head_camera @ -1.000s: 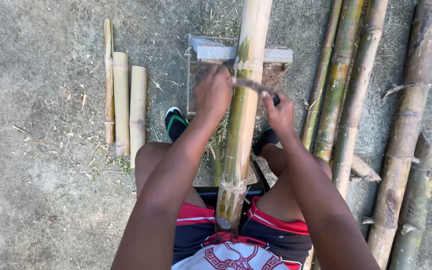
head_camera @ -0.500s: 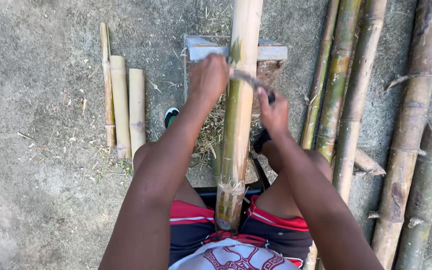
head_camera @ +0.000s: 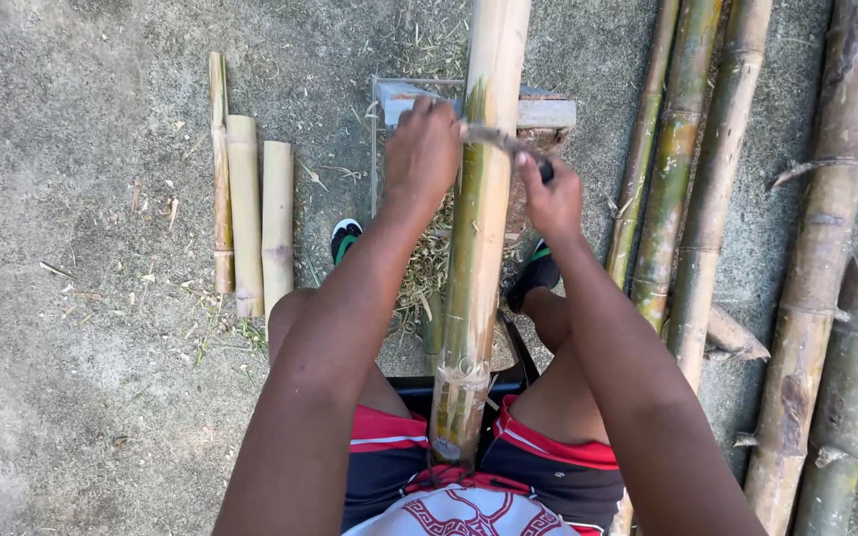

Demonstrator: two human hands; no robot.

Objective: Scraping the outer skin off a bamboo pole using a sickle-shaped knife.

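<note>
A long yellow-green bamboo pole (head_camera: pixel 474 258) runs from my lap away across a low metal stand (head_camera: pixel 548 109). A dark curved blade (head_camera: pixel 497 139) lies crosswise on the pole. My left hand (head_camera: pixel 421 159) grips the blade's left end. My right hand (head_camera: pixel 551 199) grips its right end, where a dark handle shows. Green skin is scraped off the pole just under the blade. My legs sit on either side of the pole, with shoes (head_camera: pixel 345 238) on the ground.
Three short cut bamboo pieces (head_camera: pixel 248 213) lie side by side at the left. Several long bamboo poles (head_camera: pixel 682 199) lie on the right, some thick and rough (head_camera: pixel 816 268). Shavings litter the concrete ground (head_camera: pixel 71 347) under the stand.
Both hands and the blade have slid away from me along the pole, toward the stand. The pole stays where it was.
</note>
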